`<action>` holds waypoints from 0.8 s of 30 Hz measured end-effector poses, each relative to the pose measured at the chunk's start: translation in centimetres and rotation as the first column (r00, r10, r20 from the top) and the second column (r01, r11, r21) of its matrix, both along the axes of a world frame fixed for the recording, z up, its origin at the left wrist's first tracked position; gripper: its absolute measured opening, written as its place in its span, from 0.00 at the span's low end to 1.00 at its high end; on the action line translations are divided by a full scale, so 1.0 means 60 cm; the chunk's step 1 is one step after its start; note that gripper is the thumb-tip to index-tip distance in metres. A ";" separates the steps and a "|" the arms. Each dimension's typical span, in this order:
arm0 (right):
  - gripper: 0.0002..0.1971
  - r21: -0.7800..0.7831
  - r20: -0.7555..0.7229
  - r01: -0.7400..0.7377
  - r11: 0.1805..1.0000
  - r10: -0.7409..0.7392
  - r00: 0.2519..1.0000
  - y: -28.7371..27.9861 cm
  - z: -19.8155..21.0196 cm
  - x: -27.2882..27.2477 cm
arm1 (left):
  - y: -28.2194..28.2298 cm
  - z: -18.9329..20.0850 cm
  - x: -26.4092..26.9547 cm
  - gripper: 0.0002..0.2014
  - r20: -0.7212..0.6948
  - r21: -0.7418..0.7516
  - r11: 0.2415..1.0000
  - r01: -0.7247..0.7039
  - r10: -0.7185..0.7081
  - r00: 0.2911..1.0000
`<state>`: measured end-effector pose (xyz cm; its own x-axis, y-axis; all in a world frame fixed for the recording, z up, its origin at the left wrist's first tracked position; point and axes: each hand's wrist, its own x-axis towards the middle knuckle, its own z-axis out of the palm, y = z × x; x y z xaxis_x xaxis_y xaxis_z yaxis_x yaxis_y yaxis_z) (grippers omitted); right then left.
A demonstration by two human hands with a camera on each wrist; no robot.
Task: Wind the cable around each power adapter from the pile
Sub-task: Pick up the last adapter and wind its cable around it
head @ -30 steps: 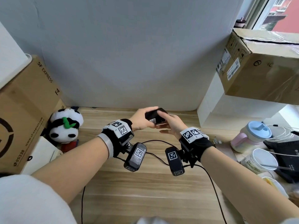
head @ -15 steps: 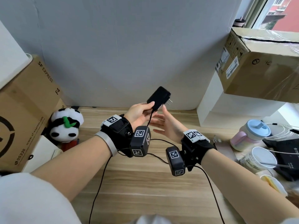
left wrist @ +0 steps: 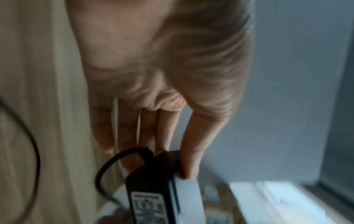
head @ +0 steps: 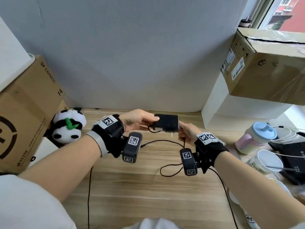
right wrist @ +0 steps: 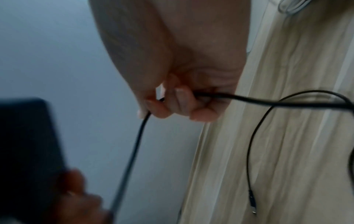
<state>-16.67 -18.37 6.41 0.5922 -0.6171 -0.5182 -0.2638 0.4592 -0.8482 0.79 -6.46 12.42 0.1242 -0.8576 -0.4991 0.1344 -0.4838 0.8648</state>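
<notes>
Black wrist straps with square-coded white tags, black camera modules beneath; bare forearms, white short sleeves.
</notes>
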 end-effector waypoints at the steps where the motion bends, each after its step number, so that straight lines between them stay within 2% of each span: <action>1: 0.20 -0.016 -0.002 0.010 1.000 -0.010 1.000 -0.004 0.008 0.002 | 0.000 -0.003 -0.004 0.09 0.136 0.050 0.997 0.060 -0.066 0.989; 3: 0.19 -0.072 0.023 -0.001 0.997 0.003 1.000 -0.008 0.024 0.010 | -0.001 -0.015 -0.008 0.12 0.298 0.125 0.991 0.057 -0.092 0.950; 5: 0.18 -0.171 0.043 -0.038 0.984 0.046 0.998 -0.005 0.038 0.020 | -0.006 -0.030 -0.012 0.12 0.338 0.160 0.987 -0.023 -0.033 0.940; 8: 0.16 -0.304 0.036 -0.163 0.939 0.182 0.983 0.010 0.051 0.028 | -0.012 -0.049 -0.012 0.13 0.334 0.149 0.964 -0.220 0.160 0.929; 11: 0.16 -0.353 -0.006 -0.295 0.888 0.313 0.950 0.025 0.042 0.026 | -0.010 -0.053 -0.009 0.09 0.123 0.118 0.916 -0.383 0.370 0.921; 13: 0.16 -0.354 -0.049 -0.378 0.855 0.387 0.921 0.033 0.028 0.021 | -0.007 -0.053 -0.004 0.05 -0.026 0.124 0.872 -0.474 0.481 0.877; 15: 0.15 -0.307 -0.119 -0.469 0.828 0.455 0.882 0.043 0.015 0.017 | -0.004 -0.054 0.002 0.07 -0.143 0.139 0.834 -0.534 0.551 0.822; 17: 0.15 -0.226 -0.174 -0.536 0.813 0.507 0.844 0.050 0.005 0.013 | -0.002 -0.053 0.007 0.08 -0.241 0.144 0.839 -0.525 0.544 0.804; 19: 0.16 -0.182 -0.212 -0.559 0.809 0.523 0.825 0.050 -0.004 0.007 | 0.000 -0.053 0.009 0.09 -0.312 0.121 0.887 -0.446 0.460 0.831; 21: 0.17 -0.161 -0.227 -0.506 0.848 0.467 0.855 0.039 -0.011 0.001 | 0.005 -0.050 0.006 0.09 -0.344 0.092 0.930 -0.355 0.364 0.865; 24: 0.17 -0.099 -0.202 -0.343 0.934 0.319 0.926 0.018 -0.012 -0.010 | 0.013 -0.047 0.000 0.06 -0.334 0.082 0.979 -0.184 0.201 0.921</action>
<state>-17.25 -17.30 5.70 0.6788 -0.4709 -0.5634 -0.5348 0.2087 -0.8188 0.80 -5.71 9.61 0.1010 -0.8081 -0.5803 0.5098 -0.4589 0.7277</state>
